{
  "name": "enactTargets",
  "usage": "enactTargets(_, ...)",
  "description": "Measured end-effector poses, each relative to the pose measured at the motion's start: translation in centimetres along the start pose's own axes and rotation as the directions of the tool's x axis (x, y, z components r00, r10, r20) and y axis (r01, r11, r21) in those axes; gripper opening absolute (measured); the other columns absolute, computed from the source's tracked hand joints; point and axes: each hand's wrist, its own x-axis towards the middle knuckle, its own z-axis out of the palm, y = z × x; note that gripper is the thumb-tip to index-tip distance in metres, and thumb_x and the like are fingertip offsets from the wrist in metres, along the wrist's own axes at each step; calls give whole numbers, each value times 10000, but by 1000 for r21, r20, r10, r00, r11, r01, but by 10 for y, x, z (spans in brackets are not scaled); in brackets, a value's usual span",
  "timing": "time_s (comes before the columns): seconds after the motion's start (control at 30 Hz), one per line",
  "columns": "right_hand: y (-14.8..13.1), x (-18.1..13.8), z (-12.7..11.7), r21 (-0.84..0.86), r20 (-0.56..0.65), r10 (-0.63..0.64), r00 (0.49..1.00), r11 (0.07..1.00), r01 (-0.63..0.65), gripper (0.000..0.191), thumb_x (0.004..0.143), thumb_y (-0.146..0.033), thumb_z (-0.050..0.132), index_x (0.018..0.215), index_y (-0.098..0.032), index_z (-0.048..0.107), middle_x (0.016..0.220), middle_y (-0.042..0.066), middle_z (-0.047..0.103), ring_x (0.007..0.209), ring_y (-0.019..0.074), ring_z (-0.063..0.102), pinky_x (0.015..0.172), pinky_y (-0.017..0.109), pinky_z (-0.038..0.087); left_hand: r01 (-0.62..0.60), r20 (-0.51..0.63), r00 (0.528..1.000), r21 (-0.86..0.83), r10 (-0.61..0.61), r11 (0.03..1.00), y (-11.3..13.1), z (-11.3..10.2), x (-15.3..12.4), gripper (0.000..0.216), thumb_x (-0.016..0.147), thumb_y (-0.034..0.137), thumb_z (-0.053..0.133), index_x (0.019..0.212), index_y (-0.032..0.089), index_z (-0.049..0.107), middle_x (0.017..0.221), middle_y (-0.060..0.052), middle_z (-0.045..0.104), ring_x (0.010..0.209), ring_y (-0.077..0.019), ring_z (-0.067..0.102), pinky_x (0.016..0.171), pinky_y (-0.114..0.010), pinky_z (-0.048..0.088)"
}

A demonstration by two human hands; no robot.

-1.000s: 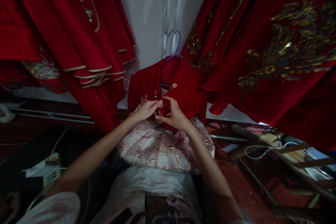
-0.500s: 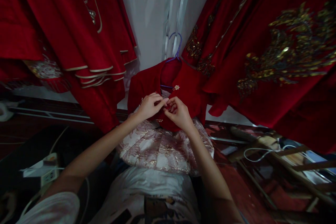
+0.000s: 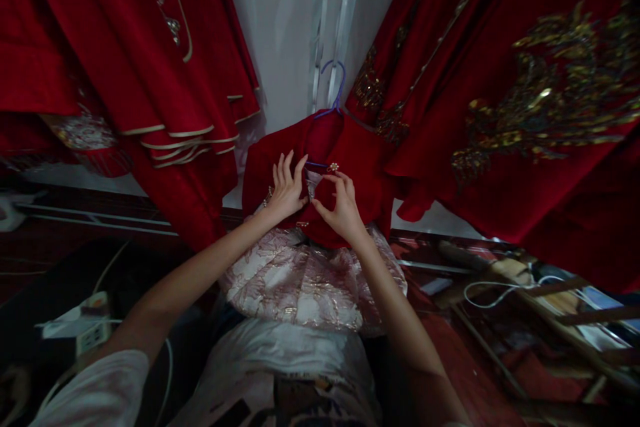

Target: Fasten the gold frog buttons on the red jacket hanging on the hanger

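Note:
A red jacket (image 3: 365, 153) hangs on a blue hanger (image 3: 342, 83) in front of me, with a pearl flower fastening (image 3: 333, 167) near its collar. My left hand (image 3: 287, 192) lies against one side of the jacket's front, its fingers spread. On the other side, my right hand (image 3: 344, 205) touches the front edge with thumb and forefinger apart in a curve. Between the hands the front gapes and something pale shows inside. A second beaded fastening (image 3: 302, 224) sits lower down. Beneath the jacket is a pale pink-and-white brocade skirt (image 3: 295, 280).
Red garments with cream piping (image 3: 185, 93) hang at the left, and red ones with gold sequin embroidery (image 3: 540, 93) at the right. A power strip (image 3: 93, 327) with cables lies lower left. Wooden frames (image 3: 540, 307) and a white cable clutter the lower right.
My hands were together, fingertips meeting at the jacket's front. Now they have parted; the left has moved slightly left and spread its fingers, and the right has opened its thumb and forefinger.

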Motion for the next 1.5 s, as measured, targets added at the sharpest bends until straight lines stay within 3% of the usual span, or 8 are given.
enactTargets(0.13,1,33,-1,-139,-74,-94,993,987,83,572,849,-269,549,1377,-194,344,1527,155,207,1433,264,200,1126,505,293,-9,-86,996,-12,8,1000,-7,3,29,772,805,208,587,1468,198,192,1570,-174,62,1462,-352,-22,1140,-625,110)
enactTargets(0.33,18,62,8,-342,185,-201,962,905,255,522,797,-74,475,1307,-182,452,1545,106,269,1397,271,270,1145,550,167,-26,-91,996,-20,24,999,-15,-2,64,660,807,82,502,1427,187,301,1555,-159,143,1461,-331,79,1155,-577,168)
enactTargets(0.47,31,52,-7,-439,184,-87,979,884,160,509,794,-13,414,1282,-146,477,1492,172,349,1272,331,393,1028,552,297,-50,-50,998,0,50,999,-27,-18,57,609,801,64,502,1382,201,380,1532,-143,200,1425,-321,215,1132,-548,267)
enactTargets(0.6,35,44,-41,-530,-11,30,999,847,-31,487,814,-83,460,1300,-59,438,1390,255,424,1224,392,399,966,562,329,-8,-25,1000,64,10,998,-45,-41,53,386,847,92,435,1194,210,557,1460,-103,349,1316,-287,395,1071,-478,388)
enactTargets(0.7,32,55,-59,-559,-78,113,991,818,-137,596,808,-185,555,1341,6,369,1323,310,441,1201,421,410,949,572,348,44,-18,999,140,-42,989,-51,-55,58,324,882,141,390,1124,181,601,1386,-118,455,1312,-311,399,1080,-489,366)
enactTargets(1.03,45,122,-45,-497,-141,395,908,765,-410,891,764,-444,659,1366,70,250,1377,375,309,1299,458,320,1031,582,288,238,-24,968,390,-249,889,-33,-63,67,444,928,284,336,1324,134,471,1523,-178,273,1347,-393,325,1065,-557,298)
enactTargets(1.27,88,109,-63,-460,-128,261,957,839,-291,680,801,-600,559,1253,-109,430,1323,248,452,1269,387,391,1035,618,240,250,83,944,455,-320,855,-58,-58,68,462,879,160,361,1324,192,483,1302,-209,500,1247,-401,438,978,-556,353)
enactTargets(1.5,89,109,-80,-462,-132,237,962,844,-271,545,825,-671,463,958,-154,573,1068,190,612,1079,344,529,937,514,368,279,114,930,403,-350,872,-76,-56,74,504,800,143,452,1301,162,498,1165,-222,570,1050,-373,588,872,-484,442)
